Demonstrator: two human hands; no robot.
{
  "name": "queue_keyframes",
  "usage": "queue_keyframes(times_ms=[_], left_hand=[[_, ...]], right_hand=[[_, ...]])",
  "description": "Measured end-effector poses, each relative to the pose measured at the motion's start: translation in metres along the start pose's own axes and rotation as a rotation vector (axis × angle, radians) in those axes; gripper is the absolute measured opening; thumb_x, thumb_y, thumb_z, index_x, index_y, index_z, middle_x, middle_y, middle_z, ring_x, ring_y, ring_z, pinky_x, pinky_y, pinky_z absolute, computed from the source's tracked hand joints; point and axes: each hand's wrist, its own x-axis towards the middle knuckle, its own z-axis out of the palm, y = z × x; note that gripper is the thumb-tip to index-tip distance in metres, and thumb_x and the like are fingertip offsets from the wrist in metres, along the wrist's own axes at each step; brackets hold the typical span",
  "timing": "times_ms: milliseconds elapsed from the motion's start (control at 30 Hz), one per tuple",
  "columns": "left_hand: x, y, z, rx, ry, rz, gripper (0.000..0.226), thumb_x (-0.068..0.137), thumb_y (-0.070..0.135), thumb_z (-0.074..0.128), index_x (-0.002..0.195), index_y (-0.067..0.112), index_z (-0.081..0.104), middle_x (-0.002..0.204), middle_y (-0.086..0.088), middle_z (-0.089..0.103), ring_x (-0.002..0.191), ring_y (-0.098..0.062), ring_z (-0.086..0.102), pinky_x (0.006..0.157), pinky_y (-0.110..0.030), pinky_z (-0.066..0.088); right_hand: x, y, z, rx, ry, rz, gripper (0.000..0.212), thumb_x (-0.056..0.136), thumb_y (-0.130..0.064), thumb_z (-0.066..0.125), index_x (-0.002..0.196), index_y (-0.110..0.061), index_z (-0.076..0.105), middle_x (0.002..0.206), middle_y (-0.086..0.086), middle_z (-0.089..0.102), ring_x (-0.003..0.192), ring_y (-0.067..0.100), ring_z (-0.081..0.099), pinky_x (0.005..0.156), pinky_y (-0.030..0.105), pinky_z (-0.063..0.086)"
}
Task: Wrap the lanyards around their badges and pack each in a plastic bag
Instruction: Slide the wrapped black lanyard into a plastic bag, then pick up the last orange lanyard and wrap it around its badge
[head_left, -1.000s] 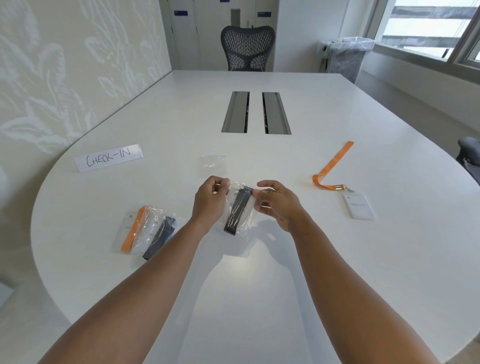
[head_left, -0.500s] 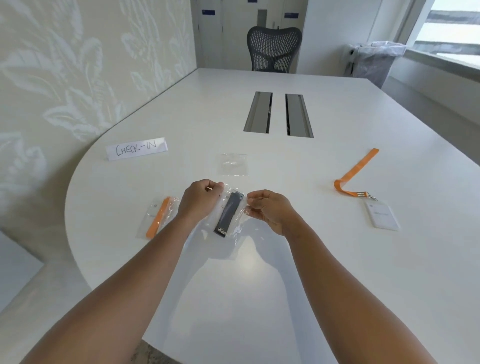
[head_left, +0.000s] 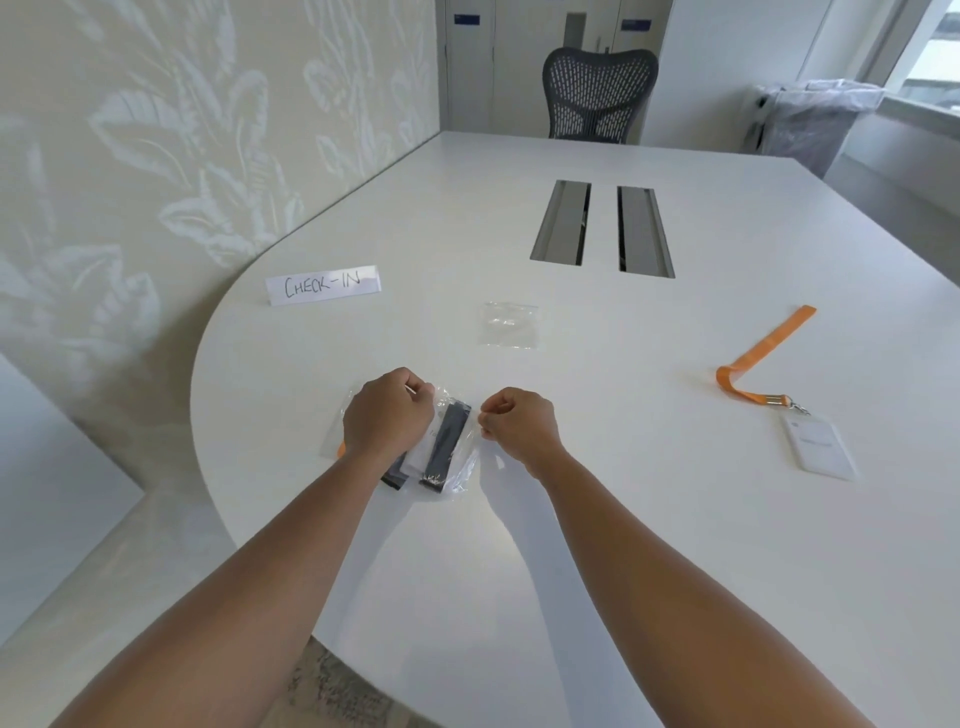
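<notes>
Left of centre, my left hand (head_left: 387, 413) and right hand (head_left: 519, 426) each pinch a top corner of the clear bag (head_left: 451, 447) holding a black lanyard (head_left: 445, 441). An empty bag (head_left: 509, 325) lies above. At right, the orange lanyard (head_left: 763, 345) and badge (head_left: 818, 447) lie unpacked, bare table (head_left: 649, 519) around them.
</notes>
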Motion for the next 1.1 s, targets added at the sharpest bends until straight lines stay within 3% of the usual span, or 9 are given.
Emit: queue_keyframes(times_ms=[133,300,500,700,800,1000,1100], left_hand=[[0.0,-0.004,0.002,0.032,0.027,0.011,0.013,0.09,0.038,0.06,0.089,0.028,0.068,0.091,0.012,0.067,0.084,-0.017,0.063,0.068,-0.029,0.047],[0.001,-0.001,0.006,-0.007,0.069,0.045,0.007,0.089,0.032,0.064,0.094,0.028,0.066,0.1,0.007,0.059,0.08,-0.015,0.06,0.067,-0.029,0.04],[0.003,0.045,0.02,-0.052,0.065,0.19,0.002,0.087,0.03,0.064,0.088,0.03,0.065,0.088,0.013,0.063,0.076,-0.011,0.057,0.06,-0.025,0.036],[-0.005,0.103,0.058,-0.09,-0.095,0.284,0.004,0.084,0.03,0.063,0.084,0.029,0.066,0.073,0.017,0.065,0.075,-0.012,0.062,0.063,-0.026,0.042],[-0.012,0.13,0.082,-0.092,-0.172,0.331,0.005,0.084,0.032,0.063,0.085,0.03,0.067,0.075,0.016,0.067,0.077,-0.013,0.064,0.065,-0.026,0.045],[-0.023,0.177,0.121,-0.184,-0.289,0.385,0.008,0.086,0.039,0.063,0.085,0.032,0.066,0.077,0.018,0.067,0.077,-0.01,0.064,0.061,-0.024,0.042],[-0.032,0.196,0.14,-0.263,-0.333,0.427,0.013,0.089,0.04,0.063,0.092,0.028,0.068,0.085,0.015,0.071,0.088,-0.009,0.064,0.07,-0.027,0.05]], right_hand=[[0.0,0.002,0.002,-0.175,0.007,-0.046,0.01,0.082,-0.007,0.066,0.08,-0.017,0.069,0.076,-0.003,0.066,0.072,0.017,0.063,0.065,0.024,0.053],[0.001,0.003,-0.005,-0.22,0.046,-0.051,0.005,0.083,-0.01,0.066,0.085,-0.013,0.07,0.075,-0.004,0.063,0.072,0.017,0.061,0.067,0.026,0.052],[0.005,0.006,-0.041,-0.2,0.14,-0.034,0.004,0.084,-0.015,0.066,0.082,-0.013,0.069,0.08,-0.002,0.068,0.077,0.02,0.067,0.063,0.027,0.053],[0.005,0.016,-0.096,-0.234,0.251,-0.01,0.008,0.085,-0.019,0.066,0.078,-0.02,0.068,0.075,-0.011,0.064,0.072,0.013,0.062,0.055,0.02,0.044],[0.004,0.025,-0.123,-0.267,0.316,0.0,0.005,0.086,-0.022,0.066,0.088,-0.019,0.071,0.087,-0.007,0.069,0.081,0.015,0.064,0.064,0.023,0.046],[0.004,0.047,-0.176,-0.35,0.47,0.027,0.025,0.088,-0.025,0.066,0.111,-0.016,0.067,0.112,-0.001,0.066,0.105,0.016,0.061,0.081,0.027,0.045],[0.003,0.059,-0.198,-0.37,0.576,0.064,0.03,0.089,-0.026,0.066,0.117,-0.016,0.064,0.122,0.003,0.06,0.121,0.022,0.051,0.093,0.033,0.043]])
